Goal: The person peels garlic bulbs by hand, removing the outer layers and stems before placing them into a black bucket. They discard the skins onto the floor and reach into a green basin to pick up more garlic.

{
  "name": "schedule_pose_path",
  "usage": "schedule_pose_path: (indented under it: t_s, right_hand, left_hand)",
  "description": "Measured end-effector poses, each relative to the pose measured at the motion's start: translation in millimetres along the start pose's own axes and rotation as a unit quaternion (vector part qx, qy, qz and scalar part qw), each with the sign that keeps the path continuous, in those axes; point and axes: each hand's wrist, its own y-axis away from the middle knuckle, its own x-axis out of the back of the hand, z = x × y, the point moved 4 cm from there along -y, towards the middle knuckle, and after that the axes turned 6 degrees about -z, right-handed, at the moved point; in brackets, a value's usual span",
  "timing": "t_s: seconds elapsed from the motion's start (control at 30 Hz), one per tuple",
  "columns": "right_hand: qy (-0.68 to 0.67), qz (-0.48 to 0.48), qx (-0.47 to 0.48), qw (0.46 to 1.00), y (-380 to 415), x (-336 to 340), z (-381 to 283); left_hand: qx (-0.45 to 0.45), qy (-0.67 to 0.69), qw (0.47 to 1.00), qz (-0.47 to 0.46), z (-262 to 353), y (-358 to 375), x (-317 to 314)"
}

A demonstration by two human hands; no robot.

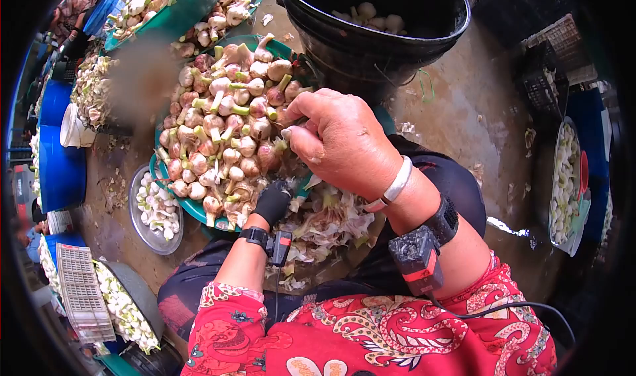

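Observation:
My right hand (344,141), bare with a silvery bracelet, hovers over the right side of a heap of garlic bulbs (228,104). Its thumb and forefinger are pinched together; what they hold, if anything, does not show clearly. Lower down, my left hand (273,204) wears a black glove and rests at the near edge of the heap. Its fingers look curled, with their contents hidden. The bulbs, with short cut stems, fill a green basin (159,170). Loose garlic skins (331,223) lie in my lap beneath my hands.
A large black bucket (377,51) with some bulbs inside stands beyond my right hand. Left of the basin is a shallow bowl (140,220) of peeled cloves. Another tilted green basin (179,11) stands behind. Blue tubs (63,167) line the left; crates (543,78) stand at right.

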Motion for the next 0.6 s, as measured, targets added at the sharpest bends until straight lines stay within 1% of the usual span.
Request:
schedule_pose_path:
  t_s: [0.03,0.07,0.1,0.13,0.17,0.2,0.23,0.27,0.3,0.37,0.4,0.43,0.47,0.5,0.57,0.6]
  right_hand:
    - [-0.008,0.0,0.007,1.0,0.8,-1.0,-0.7]
    - [-0.009,0.0,0.005,1.0,0.5,-1.0,0.4]
    - [-0.007,-0.005,0.01,1.0,1.0,-2.3,0.0]
    - [-0.006,-0.011,0.018,1.0,1.2,-4.5,-2.2]
    - [-0.008,-0.012,0.023,1.0,0.5,-6.4,-4.4]
    - [-0.004,-0.014,0.019,1.0,0.4,-8.1,-4.9]
    - [0.001,-0.016,0.014,1.0,0.5,-9.2,-4.3]
    - [0.006,-0.011,0.028,1.0,1.1,-9.7,-4.5]
    - [0.006,-0.01,0.028,1.0,0.7,-8.6,-3.3]
    - [0.025,-0.016,0.03,0.999,4.8,-8.9,-2.3]
    - [0.022,-0.016,0.03,0.999,5.7,-8.3,-3.4]
    - [0.023,-0.029,0.018,0.999,5.4,-7.9,-4.1]
    - [0.025,-0.043,0.007,0.999,4.8,-7.9,-4.3]
    - [0.026,-0.042,0.007,0.999,3.9,-8.5,-4.6]
    - [0.03,-0.012,0.039,0.999,2.1,-11.5,-6.1]
    - [0.03,-0.009,0.036,0.999,1.6,-13.8,-6.0]
  left_hand:
    - [0.025,-0.03,0.998,-0.055,2.4,4.2,-0.3]
    - [-0.007,0.115,0.992,-0.048,13.5,8.8,0.4]
    - [-0.002,0.115,0.992,-0.048,24.6,16.5,-5.3]
    - [-0.104,0.006,0.994,-0.037,49.1,24.3,-12.6]
    - [-0.206,-0.103,0.973,-0.023,73.4,30.2,-21.2]
    - [-0.204,-0.104,0.973,-0.019,89.8,34.4,-32.9]
    - [-0.222,0.002,0.975,0.008,106.2,40.5,-44.2]
    - [-0.237,0.109,0.965,0.032,117.0,46.3,-45.3]
    - [-0.238,0.109,0.965,0.032,116.8,45.1,-35.4]
    - [-0.135,0.08,0.988,-0.012,99.5,38.2,1.6]
    - [-0.042,0.091,0.995,0.018,85.0,35.8,22.5]
    - [-0.02,0.017,0.998,0.06,58.4,35.2,38.2]
    - [0.024,-0.041,0.999,0.017,67.5,38.5,66.2]
    - [0.023,-0.105,0.992,0.065,39.4,34.5,69.6]
    - [0.079,-0.15,0.985,0.043,15.0,29.4,62.0]
    - [0.076,-0.15,0.985,0.04,8.7,26.7,56.9]
